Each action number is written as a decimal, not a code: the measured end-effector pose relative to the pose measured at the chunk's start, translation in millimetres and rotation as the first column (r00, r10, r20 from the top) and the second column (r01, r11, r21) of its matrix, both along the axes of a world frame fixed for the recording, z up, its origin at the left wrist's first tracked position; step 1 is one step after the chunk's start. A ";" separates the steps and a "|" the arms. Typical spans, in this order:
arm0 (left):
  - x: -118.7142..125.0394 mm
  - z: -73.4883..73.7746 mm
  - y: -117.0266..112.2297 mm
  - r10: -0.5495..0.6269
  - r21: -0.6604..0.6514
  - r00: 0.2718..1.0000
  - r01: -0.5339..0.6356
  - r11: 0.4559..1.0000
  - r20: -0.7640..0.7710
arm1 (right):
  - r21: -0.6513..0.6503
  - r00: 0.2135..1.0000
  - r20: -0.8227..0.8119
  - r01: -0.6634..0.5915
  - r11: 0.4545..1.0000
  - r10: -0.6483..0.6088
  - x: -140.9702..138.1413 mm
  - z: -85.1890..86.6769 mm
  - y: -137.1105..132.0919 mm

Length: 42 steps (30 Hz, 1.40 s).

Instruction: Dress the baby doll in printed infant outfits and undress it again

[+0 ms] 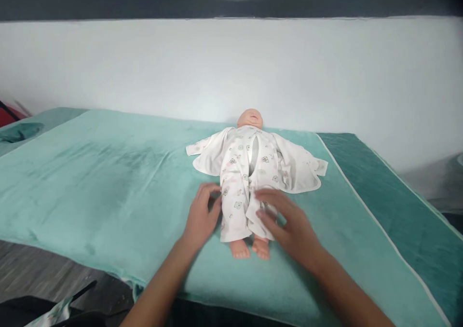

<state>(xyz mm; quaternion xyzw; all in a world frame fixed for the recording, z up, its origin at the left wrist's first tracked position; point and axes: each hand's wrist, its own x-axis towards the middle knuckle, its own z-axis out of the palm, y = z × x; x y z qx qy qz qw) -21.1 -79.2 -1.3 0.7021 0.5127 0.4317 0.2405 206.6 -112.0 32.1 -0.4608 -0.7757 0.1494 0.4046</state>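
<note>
A: What to find, starting from the left?

B: First a teal blanket, then the left hand beside the left leg of a printed white baby outfit: fingers half curled, nothing visibly held. Cannot tell about contact.

A: And next?

B: A baby doll, dressed in that outfit, flat on the blanket, head toward the far wall, feet near.

A: How likely to handle?

B: Probably light; soft and easily creased in the cloth, firmer and smoother at head and feet. Best to pinch cloth at the leg hems, but support the doll under head and trunk.

A: Farther right?

B: Right hand over the right leg, thumb and fingers parted, no hold visible; cannot tell whether touching.
</note>
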 end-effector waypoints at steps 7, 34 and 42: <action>-9.5 -6.7 -71.0 -0.120 -0.070 0.988 0.114 0.991 -0.099 | 0.019 0.891 0.441 0.109 0.994 -0.106 -31.2 11.5 -52.0; -26.5 -9.4 -84.3 -0.069 -0.130 0.958 0.109 0.986 0.278 | 0.123 0.965 0.263 -0.014 0.992 -0.019 -53.5 12.6 -71.9; -19.3 4.0 -88.0 -0.024 -0.015 0.994 0.026 1.000 0.109 | 0.068 0.989 0.099 0.106 0.992 -0.112 -11.9 -6.5 -75.0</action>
